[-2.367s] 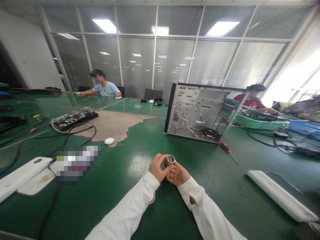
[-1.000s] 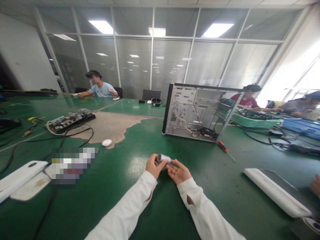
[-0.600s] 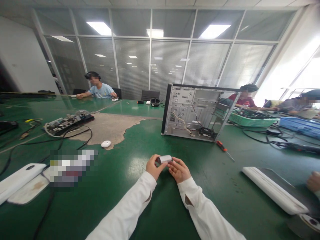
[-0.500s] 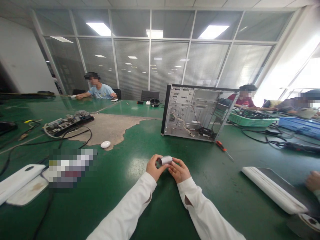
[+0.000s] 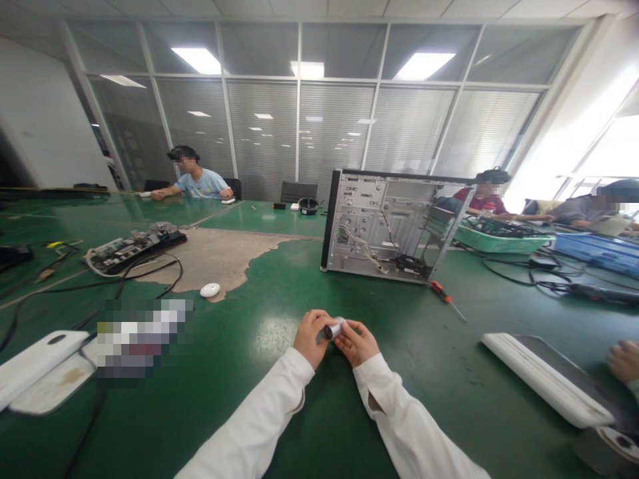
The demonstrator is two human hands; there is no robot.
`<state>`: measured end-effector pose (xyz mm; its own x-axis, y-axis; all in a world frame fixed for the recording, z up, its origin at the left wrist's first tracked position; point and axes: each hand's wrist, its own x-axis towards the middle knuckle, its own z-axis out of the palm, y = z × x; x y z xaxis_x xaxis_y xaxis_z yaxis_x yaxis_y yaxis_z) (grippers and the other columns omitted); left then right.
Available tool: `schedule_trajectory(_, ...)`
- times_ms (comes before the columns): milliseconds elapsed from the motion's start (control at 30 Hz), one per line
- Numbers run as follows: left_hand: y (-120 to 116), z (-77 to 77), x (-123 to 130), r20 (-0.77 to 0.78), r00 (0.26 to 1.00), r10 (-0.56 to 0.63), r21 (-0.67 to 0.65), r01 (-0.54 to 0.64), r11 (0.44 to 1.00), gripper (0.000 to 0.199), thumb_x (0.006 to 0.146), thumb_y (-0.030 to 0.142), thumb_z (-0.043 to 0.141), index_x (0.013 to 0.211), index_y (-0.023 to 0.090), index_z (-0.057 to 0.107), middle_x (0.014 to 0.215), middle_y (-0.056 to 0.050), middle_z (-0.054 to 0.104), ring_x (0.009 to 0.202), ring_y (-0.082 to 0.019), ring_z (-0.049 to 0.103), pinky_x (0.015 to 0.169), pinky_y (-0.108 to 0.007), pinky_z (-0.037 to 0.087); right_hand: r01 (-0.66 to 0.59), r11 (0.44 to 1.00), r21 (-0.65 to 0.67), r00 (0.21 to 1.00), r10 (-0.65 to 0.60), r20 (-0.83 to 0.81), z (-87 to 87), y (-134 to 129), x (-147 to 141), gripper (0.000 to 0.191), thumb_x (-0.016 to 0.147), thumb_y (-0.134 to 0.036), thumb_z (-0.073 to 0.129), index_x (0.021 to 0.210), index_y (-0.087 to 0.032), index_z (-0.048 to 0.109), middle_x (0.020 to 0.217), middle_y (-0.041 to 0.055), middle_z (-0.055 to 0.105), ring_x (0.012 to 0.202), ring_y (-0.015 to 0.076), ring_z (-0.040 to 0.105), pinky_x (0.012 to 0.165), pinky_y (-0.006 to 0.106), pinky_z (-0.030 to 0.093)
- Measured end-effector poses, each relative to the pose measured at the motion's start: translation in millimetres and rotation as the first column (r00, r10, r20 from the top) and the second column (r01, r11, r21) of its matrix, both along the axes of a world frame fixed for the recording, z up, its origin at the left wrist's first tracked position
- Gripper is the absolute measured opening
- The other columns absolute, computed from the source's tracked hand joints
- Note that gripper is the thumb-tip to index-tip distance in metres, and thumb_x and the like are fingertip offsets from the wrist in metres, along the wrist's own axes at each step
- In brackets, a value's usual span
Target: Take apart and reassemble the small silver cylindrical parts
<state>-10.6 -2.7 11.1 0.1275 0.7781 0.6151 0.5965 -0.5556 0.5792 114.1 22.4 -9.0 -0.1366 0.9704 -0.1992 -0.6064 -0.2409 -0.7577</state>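
Observation:
A short silver metal cylinder (image 5: pixel 336 328) with a dark open end is held between my two hands above the green table (image 5: pixel 319 412). My left hand (image 5: pixel 312 336) grips it from the left, fingers curled over its top. From the other side my right hand (image 5: pixel 358 341) pinches it with thumb and fingers. The cylinder's open end faces toward me and to the left; its far end is partly hidden by my fingers. Beyond my hands stands an open computer case (image 5: pixel 394 226), its metal inside and loose wires showing.
An orange-handled screwdriver (image 5: pixel 446 299) lies by the case. To the left are a round white lid-like piece (image 5: pixel 210 291), a circuit assembly (image 5: pixel 137 249) with black cables, and white panels (image 5: pixel 44 366). At right are a white panel (image 5: pixel 546 379), a green basket (image 5: pixel 504 241) and a co-worker's hand (image 5: pixel 624 360).
The cylinder has turned, so its dark open end now points more toward me. My left fingers have shifted over its top. Both hands stay in nearly the same place.

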Motion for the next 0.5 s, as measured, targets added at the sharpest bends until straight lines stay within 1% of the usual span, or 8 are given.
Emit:
schedule_trajectory(67, -2, 1.6, 2, -0.014, 1.0, -0.002, -0.02, 0.001, 1.0, 0.032, 0.063, 0.006, 0.048, 0.091, 0.022, 0.054, 0.094, -0.003, 0.048, 0.091, -0.017, 0.045, 0.082, -0.032, 0.036, 0.021, 1.0, 0.01, 1.0, -0.021, 0.009, -0.5, 0, 0, 0.037, 0.045, -0.029, 0.072, 0.071, -0.018, 0.047, 0.053, -0.002, 0.059, 0.048, 0.01, 0.055, 0.047, 0.022, 0.045)
schedule_trajectory(167, -4, 3.3, 3, -0.025, 1.0, -0.008, -0.063, 0.006, 0.998, 0.039, 0.06, 0.013, 0.056, 0.097, 0.023, 0.05, 0.098, -0.004, 0.048, 0.094, -0.02, 0.043, 0.084, -0.034, 0.034, 0.073, 0.995, 0.067, 0.997, -0.076, 0.033, 0.1, 1, 2, 0.037, 0.045, -0.028, 0.071, 0.072, -0.019, 0.047, 0.054, -0.0031, 0.059, 0.048, 0.0091, 0.054, 0.047, 0.021, 0.044)
schedule_trajectory(233, -5, 3.2, 4, -0.02, 1.0, -0.011, -0.094, 0.009, 0.996, 0.045, 0.057, 0.018, 0.061, 0.1, 0.023, 0.048, 0.1, -0.004, 0.049, 0.094, -0.021, 0.043, 0.083, -0.036, 0.034, 0.128, 0.98, 0.153, 0.985, -0.143, 0.093, 2.4, 1, 4, 0.038, 0.045, -0.028, 0.071, 0.073, -0.019, 0.048, 0.056, -0.0032, 0.058, 0.049, 0.0092, 0.054, 0.048, 0.022, 0.044)
schedule_trajectory(300, -5, 2.2, 4, -0.011, 1.0, 0.0, -0.114, -0.001, 0.993, 0.047, 0.057, 0.021, 0.062, 0.101, 0.023, 0.047, 0.099, -0.004, 0.051, 0.091, -0.021, 0.044, 0.081, -0.036, 0.035, 0.176, 0.937, 0.301, 0.951, -0.241, 0.196, 6.1, -1, 6, 0.037, 0.045, -0.028, 0.07, 0.073, -0.019, 0.049, 0.06, -0.0018, 0.059, 0.053, 0.0107, 0.054, 0.051, 0.024, 0.044)
schedule_trajectory(333, -5, 1.6, 4, -0.007, 1.0, 0.009, -0.119, -0.01, 0.993, 0.047, 0.057, 0.022, 0.062, 0.101, 0.023, 0.046, 0.097, -0.004, 0.052, 0.09, -0.021, 0.045, 0.08, -0.036, 0.035, 0.188, 0.901, 0.391, 0.917, -0.303, 0.259, 8.0, -2, 7, 0.035, 0.045, -0.028, 0.07, 0.073, -0.019, 0.049, 0.063, -0.0007, 0.06, 0.056, 0.0117, 0.054, 0.053, 0.025, 0.044)
schedule_trajectory(400, -5, 0.5, 4, 0.001, 1.0, 0.029, -0.118, -0.029, 0.993, 0.045, 0.059, 0.021, 0.06, 0.101, 0.023, 0.046, 0.093, -0.003, 0.053, 0.089, -0.02, 0.045, 0.08, -0.036, 0.035, 0.164, 0.812, 0.561, 0.816, -0.431, 0.385, 11.3, -6, 10, 0.032, 0.047, -0.027, 0.068, 0.074, -0.02, 0.052, 0.072, 0.0017, 0.061, 0.062, 0.0133, 0.054, 0.059, 0.027, 0.042)
schedule_trajectory(467, -5, -0.1, 5, 0.015, 0.999, 0.046, -0.109, -0.044, 0.993, 0.045, 0.06, 0.021, 0.059, 0.102, 0.022, 0.044, 0.092, -0.003, 0.054, 0.09, -0.02, 0.045, 0.08, -0.036, 0.034, 0.074, 0.744, 0.664, 0.691, -0.518, 0.503, 12.7, -8, 12, 0.029, 0.051, -0.027, 0.065, 0.077, -0.022, 0.054, 0.081, 0.0026, 0.06, 0.065, 0.0141, 0.052, 0.062, 0.028, 0.041)
schedule_trajectory(500, -5, -0.3, 5, 0.021, 0.998, 0.051, -0.104, -0.049, 0.993, 0.046, 0.06, 0.021, 0.059, 0.103, 0.022, 0.044, 0.092, -0.003, 0.053, 0.09, -0.02, 0.046, 0.081, -0.035, 0.034, 0.011, 0.728, 0.686, 0.631, -0.537, 0.56, 12.6, -9, 13, 0.028, 0.053, -0.028, 0.063, 0.079, -0.023, 0.055, 0.084, 0.0026, 0.06, 0.066, 0.0146, 0.052, 0.063, 0.029, 0.041)
